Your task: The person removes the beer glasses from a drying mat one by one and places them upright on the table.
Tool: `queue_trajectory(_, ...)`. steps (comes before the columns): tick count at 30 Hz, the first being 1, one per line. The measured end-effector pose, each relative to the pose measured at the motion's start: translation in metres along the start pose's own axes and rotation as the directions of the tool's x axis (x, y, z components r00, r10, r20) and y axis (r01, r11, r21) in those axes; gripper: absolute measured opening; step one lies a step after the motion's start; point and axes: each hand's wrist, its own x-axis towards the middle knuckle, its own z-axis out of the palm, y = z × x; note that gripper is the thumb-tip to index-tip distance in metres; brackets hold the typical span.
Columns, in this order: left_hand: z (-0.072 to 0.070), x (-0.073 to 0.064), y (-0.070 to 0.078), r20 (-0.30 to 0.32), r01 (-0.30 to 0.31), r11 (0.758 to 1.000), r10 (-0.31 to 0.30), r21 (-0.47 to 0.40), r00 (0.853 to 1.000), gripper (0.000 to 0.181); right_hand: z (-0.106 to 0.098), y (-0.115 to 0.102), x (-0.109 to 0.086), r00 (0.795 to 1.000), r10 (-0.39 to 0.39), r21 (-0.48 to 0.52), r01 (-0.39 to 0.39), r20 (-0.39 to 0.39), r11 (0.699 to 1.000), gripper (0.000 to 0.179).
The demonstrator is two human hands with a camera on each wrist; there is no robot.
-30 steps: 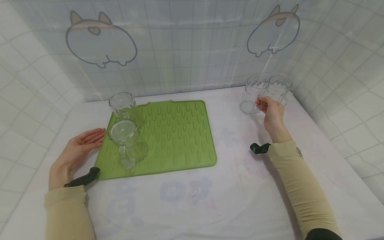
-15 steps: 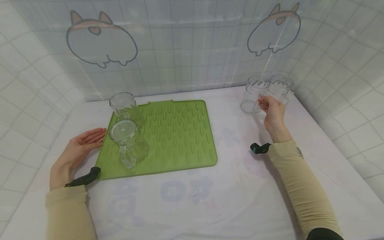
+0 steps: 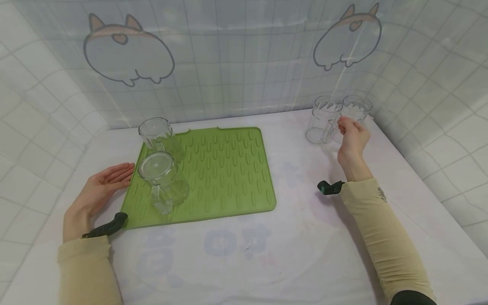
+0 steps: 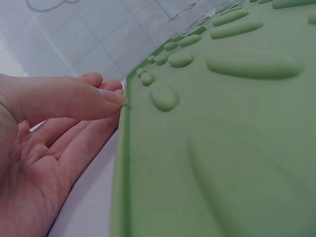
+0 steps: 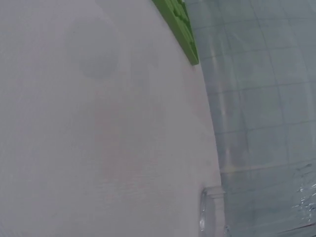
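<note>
My left hand (image 3: pixel 100 186) lies with straight fingers along the left edge of a green ridged drying mat (image 3: pixel 228 182); in the left wrist view its thumb (image 4: pixel 106 98) touches the mat's rim. On the mat's left side are two clear glass mugs, a near one (image 3: pixel 157 166) upside down with its handle toward me and a far one (image 3: pixel 155 129) behind it. At the back right stand two more glass mugs upright, a left one (image 3: pixel 316 125) and a right one (image 3: pixel 358 108). My right hand (image 3: pixel 353 140), fingers loosely curled, is in front of the right mug, partly hiding it.
A white printed cloth (image 3: pixel 244 258) covers the table. A tiled curtain (image 3: pixel 244 63) rises along the back edge, close behind the mugs, and similar side walls (image 3: pixel 446 114) flank the table. Dark wrist cameras (image 3: pixel 331 188) sit on both wrists.
My right hand has come off the left upright mug's handle and shifted slightly right, in front of the right mug. The left hand, mat and mugs have stayed in place.
</note>
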Motion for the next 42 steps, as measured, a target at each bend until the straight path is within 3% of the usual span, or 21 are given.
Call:
queue_trajectory(10,0.001,0.000,0.000,0.016,-0.011,1.000,0.011,-0.003,1.000,0.062,0.014,-0.014,-0.017,0.999,-0.048,0.085,0.048,0.001,0.995,0.013)
queue_trajectory(20,0.000,0.000,-0.002,0.020,-0.019,1.000,0.019,-0.016,1.000,0.062,0.031,-0.012,-0.043,0.990,-0.024,0.103,0.009,0.140,0.995,0.017)
queue_trajectory(28,-0.001,-0.001,-0.003,0.021,-0.024,1.000,0.025,-0.018,0.999,0.062,0.040,-0.008,-0.061,0.970,0.017,0.045,-0.029,0.243,0.999,0.017)
queue_trajectory(32,0.000,-0.001,-0.004,0.014,-0.018,1.000,0.018,-0.015,1.000,0.062,0.044,-0.004,-0.072,0.947,0.077,0.028,-0.090,0.312,0.996,0.017)
queue_trajectory(37,0.000,-0.001,-0.004,0.007,-0.016,1.000,0.016,-0.010,1.000,0.062,0.049,-0.003,-0.090,0.888,0.186,-0.017,-0.197,0.420,0.980,0.017)
queue_trajectory(42,0.001,-0.001,-0.004,0.007,-0.019,1.000,0.019,-0.002,1.000,0.062,0.054,-0.002,-0.109,0.839,0.229,-0.079,-0.219,0.494,0.972,0.015)
